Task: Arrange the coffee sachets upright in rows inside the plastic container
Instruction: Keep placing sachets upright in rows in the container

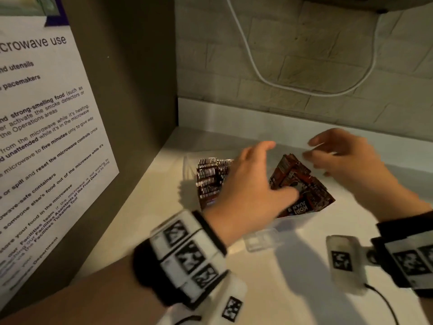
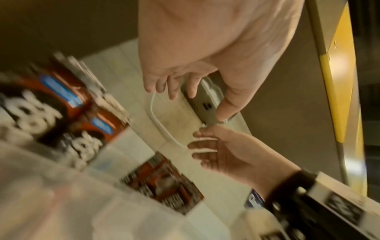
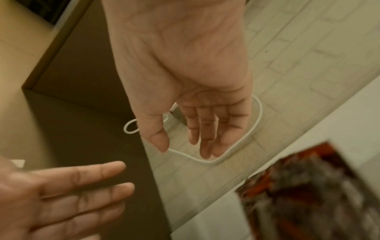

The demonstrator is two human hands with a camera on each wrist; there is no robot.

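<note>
A clear plastic container [image 1: 189,165] stands on the white counter. A row of brown coffee sachets [image 1: 210,179] stands upright at its left end. A second bunch of sachets [image 1: 304,186] leans over at its right end. My left hand [image 1: 253,181] reaches over the middle of the container, between the two bunches, with its fingers spread and its thumb by the leaning bunch. In the left wrist view the left hand [image 2: 185,84] holds nothing. My right hand [image 1: 339,158] hovers above the right end of the container, its fingers relaxed. Its palm [image 3: 195,123] is empty in the right wrist view.
A cabinet side with a paper microwave notice [image 1: 46,113] closes off the left. A brick wall with a hanging white cable [image 1: 255,71] stands close behind the container. The container's front latch [image 1: 260,240] points towards me on the white counter [image 1: 269,289].
</note>
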